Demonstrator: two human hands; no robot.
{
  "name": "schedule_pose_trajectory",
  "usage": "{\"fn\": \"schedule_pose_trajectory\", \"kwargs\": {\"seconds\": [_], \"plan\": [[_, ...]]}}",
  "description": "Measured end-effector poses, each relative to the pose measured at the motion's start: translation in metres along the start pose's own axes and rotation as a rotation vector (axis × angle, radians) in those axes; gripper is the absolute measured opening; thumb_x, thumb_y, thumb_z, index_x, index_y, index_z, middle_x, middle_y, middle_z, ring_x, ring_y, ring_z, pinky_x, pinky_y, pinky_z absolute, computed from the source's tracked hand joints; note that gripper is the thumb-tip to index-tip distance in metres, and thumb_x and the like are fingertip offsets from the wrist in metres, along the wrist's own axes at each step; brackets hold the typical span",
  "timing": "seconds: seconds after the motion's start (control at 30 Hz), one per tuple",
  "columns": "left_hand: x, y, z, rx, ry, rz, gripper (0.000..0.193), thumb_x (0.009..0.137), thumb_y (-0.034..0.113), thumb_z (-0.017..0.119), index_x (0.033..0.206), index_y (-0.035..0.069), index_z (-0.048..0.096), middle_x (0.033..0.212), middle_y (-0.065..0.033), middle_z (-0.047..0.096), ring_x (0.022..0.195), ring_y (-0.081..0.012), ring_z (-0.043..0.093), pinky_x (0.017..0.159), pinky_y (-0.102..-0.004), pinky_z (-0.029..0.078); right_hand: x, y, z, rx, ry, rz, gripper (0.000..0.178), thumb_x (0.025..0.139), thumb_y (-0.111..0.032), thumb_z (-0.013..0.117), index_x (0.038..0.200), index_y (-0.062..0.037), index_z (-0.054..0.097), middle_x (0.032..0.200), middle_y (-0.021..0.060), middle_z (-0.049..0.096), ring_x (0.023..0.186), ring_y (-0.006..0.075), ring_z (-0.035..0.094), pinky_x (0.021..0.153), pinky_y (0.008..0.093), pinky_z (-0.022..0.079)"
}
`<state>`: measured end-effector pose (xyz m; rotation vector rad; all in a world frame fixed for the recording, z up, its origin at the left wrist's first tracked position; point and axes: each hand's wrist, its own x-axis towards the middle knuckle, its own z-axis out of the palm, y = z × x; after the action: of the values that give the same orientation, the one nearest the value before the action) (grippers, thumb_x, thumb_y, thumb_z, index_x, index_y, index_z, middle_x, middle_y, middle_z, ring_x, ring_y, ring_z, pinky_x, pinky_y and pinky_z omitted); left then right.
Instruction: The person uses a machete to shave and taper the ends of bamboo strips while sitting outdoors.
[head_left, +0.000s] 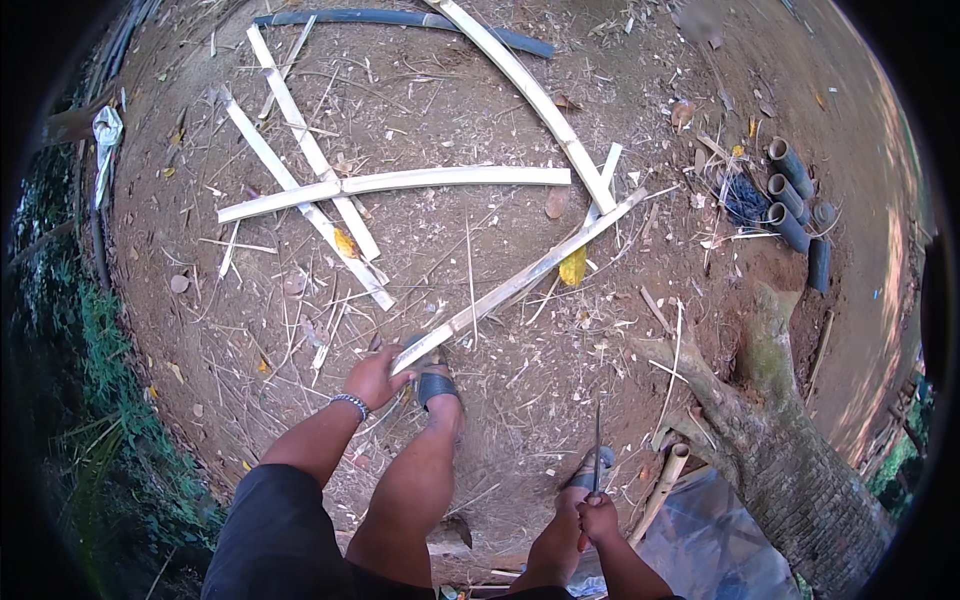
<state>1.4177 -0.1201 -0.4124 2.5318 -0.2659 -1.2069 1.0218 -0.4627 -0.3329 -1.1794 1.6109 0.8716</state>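
My left hand [374, 376], with a chain bracelet at its wrist, is closed around the near end of a split bamboo strip [525, 275]. The strip slants away to the right, its far end by another pale strip. My right hand [599, 518] grips the handle of a long, narrow knife [598, 450], its dark blade pointing away from me beside my right foot. The blade is apart from the bamboo. My left foot, in a dark sandal [436, 385], is right by the held end.
Several split bamboo strips [450, 178] lie crossed on the littered soil ahead. Dark pole [360, 16] at the back. Short bamboo tubes [790, 228] sit to the right. A tree trunk [780, 440] and clear plastic sheet [700, 540] are near right; green plants [120, 400] edge the left.
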Motion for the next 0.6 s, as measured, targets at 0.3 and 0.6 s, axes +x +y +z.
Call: {"fn": "schedule_pose_trajectory", "kwargs": {"seconds": [0.3,0.6], "plan": [[-0.294,0.002,-0.021,-0.086,0.018,-0.319,0.039,0.085,0.035,0.072,0.109,0.005,0.065,0.082,-0.016,0.069,0.076,-0.0309,0.067,0.07,-0.0392,0.052,-0.008,0.03,-0.084,-0.188,-0.08,-0.257,0.027,0.076,-0.012,0.071,0.098,-0.0023,0.058,0.07,0.0087,0.062,0.056,0.0198,0.061,0.054,0.0356,0.05],[-0.584,0.082,0.195,-0.972,0.366,-0.748,0.022,0.096,0.017,0.056,0.109,-0.001,0.059,0.078,-0.0082,0.065,0.057,-0.0135,0.06,0.051,-0.0284,0.049,-0.035,0.067,-0.238,-0.835,0.162,-0.681,0.048,0.075,-0.024,0.07,0.117,-0.0025,0.058,0.09,0.0208,0.068,0.076,0.0343,0.068,0.072,0.0409,0.054]]}}
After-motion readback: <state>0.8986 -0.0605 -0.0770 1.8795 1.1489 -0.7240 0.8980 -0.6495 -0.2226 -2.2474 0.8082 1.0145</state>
